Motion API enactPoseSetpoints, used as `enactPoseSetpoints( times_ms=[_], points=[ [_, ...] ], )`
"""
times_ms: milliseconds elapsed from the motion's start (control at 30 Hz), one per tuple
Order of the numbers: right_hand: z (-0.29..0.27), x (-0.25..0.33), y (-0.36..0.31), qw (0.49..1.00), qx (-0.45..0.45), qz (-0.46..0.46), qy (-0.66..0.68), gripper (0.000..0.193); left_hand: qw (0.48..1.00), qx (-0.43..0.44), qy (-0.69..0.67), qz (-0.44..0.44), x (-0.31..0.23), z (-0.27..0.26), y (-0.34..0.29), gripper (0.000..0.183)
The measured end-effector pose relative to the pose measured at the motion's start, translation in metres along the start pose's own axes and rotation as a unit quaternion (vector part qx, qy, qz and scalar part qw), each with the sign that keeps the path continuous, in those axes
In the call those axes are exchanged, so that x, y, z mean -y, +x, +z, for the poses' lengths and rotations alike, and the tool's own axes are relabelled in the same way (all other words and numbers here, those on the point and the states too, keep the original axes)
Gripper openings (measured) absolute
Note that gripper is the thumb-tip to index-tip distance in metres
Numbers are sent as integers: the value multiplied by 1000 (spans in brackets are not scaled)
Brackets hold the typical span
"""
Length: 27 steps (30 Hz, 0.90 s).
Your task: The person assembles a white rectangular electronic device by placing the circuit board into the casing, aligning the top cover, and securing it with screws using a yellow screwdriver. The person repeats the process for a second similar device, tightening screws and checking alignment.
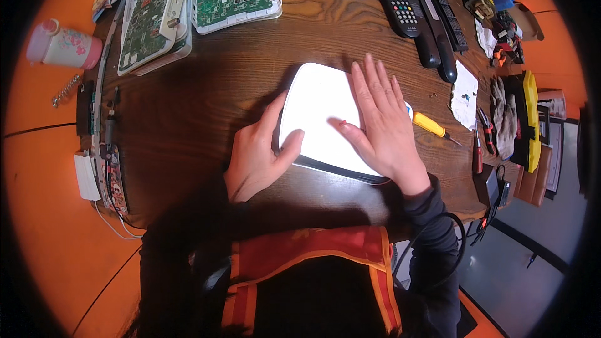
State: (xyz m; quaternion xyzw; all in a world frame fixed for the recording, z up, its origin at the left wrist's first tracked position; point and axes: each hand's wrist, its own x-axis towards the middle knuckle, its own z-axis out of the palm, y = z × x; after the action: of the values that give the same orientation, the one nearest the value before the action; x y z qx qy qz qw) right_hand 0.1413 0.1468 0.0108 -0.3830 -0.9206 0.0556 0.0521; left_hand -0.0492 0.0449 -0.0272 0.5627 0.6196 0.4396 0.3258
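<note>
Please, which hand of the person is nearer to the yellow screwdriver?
The right hand. It lies on the white device, just left of the yellow screwdriver; the left hand is farther off, at the device's left side.

Bright light washes the white casing (pixel 322 103) nearly featureless; dark shadow covers the counter (pixel 178 125) at left; fisheye distortion bends edges near the black rim.
</note>
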Motion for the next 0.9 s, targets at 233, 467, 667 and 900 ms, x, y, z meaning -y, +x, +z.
enactPoseSetpoints(
  times_ms=[233, 467, 667, 900],
  points=[
    [4, -19, -5, 967, -73, 7, 246, 80, 1000, 16, 21, 1, 0, -2, 1, 52],
    [-31, -39, -23, 978, -94, 25, 184, 80, 997, 6, 66, 36, -1, -2, 2, 48],
    [1, -3, -21, 992, -53, -50, 103, 66, 998, 2, 65, 12, -5, -3, 2, 49],
    [-5, -17, -47, 896, -227, 111, 364, 34, 997, 13, 78, 12, -9, -4, 3, 50]
  ],
)
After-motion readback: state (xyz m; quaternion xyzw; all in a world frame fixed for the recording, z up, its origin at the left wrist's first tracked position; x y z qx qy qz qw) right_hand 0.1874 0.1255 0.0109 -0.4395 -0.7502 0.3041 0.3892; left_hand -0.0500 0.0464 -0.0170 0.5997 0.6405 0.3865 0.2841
